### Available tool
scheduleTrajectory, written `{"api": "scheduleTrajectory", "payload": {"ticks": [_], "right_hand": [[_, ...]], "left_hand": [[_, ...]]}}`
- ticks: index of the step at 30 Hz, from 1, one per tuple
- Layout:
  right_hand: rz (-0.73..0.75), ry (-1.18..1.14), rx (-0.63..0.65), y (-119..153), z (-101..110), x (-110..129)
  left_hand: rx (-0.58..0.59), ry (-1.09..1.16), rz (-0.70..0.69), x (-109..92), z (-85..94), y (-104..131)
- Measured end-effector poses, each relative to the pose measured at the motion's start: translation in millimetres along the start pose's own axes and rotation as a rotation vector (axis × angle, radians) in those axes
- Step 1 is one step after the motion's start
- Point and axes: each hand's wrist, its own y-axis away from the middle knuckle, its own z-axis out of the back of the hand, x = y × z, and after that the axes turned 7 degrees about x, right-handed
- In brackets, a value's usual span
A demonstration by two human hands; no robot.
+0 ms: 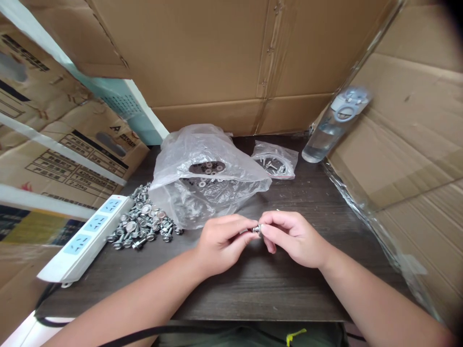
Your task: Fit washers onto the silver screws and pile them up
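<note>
Over the front part of the dark table, my left hand and my right hand meet fingertip to fingertip. Between them is a small silver bolt, pinched from both sides. Fingers cover most of it, so I cannot make out whether a washer or nut sits on it. Behind my hands lies a clear plastic bag with its mouth towards me; several flat washers show inside. A heap of flanged bolts spreads to the left of the bag.
At the left stands a white power strip beside the bolts. A small zip bag of screws lies behind my right hand. A water bottle leans at the back right. Cardboard walls enclose the dark table.
</note>
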Motion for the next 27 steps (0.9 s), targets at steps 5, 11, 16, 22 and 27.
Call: {"api": "scheduleTrajectory", "payload": {"ticks": [5, 11, 16, 22, 27], "right_hand": [[0.047, 0.004, -0.095, -1.1, -3.0, -4.1], [0.07, 0.104, -0.091, -0.5, -2.4, -6.3], [0.07, 0.132, -0.106, -2.4, -3.3, -6.5], [0.047, 0.109, -0.083, -0.9, -2.2, -6.4], [0.014, 0.0, 0.024, -0.4, 1.0, -3.0]], "left_hand": [[-0.042, 0.172, 0.33, -0.9, -2.5, -1.0], [-0.025, 0.293, 0.464, -1.4, -4.1, 0.2], [-0.017, 0.253, 0.429, -1.0, -4.5, -0.4], [-0.011, 0.08, 0.152, 1.7, -4.0, 1.1], [0.012, 0.001, -0.03, 3.1, -2.9, 3.3]]}}
